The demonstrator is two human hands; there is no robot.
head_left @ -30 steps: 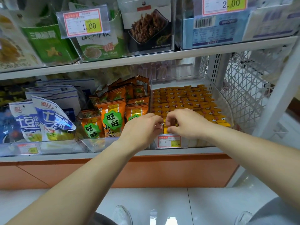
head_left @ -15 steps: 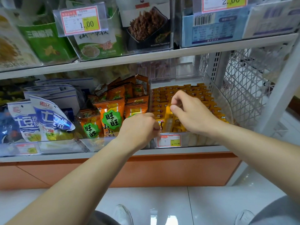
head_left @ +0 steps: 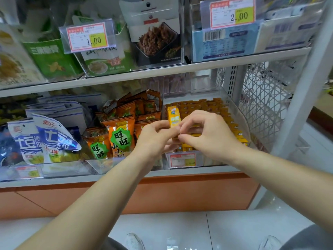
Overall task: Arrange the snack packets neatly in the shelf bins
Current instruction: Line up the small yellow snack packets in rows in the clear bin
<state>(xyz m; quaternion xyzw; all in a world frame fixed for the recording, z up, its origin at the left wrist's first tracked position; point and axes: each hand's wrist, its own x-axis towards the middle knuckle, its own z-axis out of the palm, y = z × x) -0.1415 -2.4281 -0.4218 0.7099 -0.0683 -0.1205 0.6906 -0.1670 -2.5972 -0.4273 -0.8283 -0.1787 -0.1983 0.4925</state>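
Observation:
A small yellow snack packet point(head_left: 173, 115) stands upright above the front left of a clear bin point(head_left: 234, 107) packed with rows of small yellow-orange packets point(head_left: 207, 107). My left hand point(head_left: 155, 138) pinches the packet's lower end between thumb and fingers. My right hand point(head_left: 207, 134) meets it from the right, fingertips curled onto the same packet's lower edge. The packet's bottom is hidden behind my fingers.
Orange snack bags point(head_left: 120, 134) fill the clear bin to the left, blue-white chip bags point(head_left: 48, 139) further left. A price tag point(head_left: 182, 159) fronts the yellow bin. A white shelf board point(head_left: 180, 69) hangs overhead; a wire mesh panel point(head_left: 261, 101) and post point(head_left: 299, 98) close the right side.
My right hand, which had reached back over the bin, came forward to meet my left hand. A yellow packet now stands raised between both hands.

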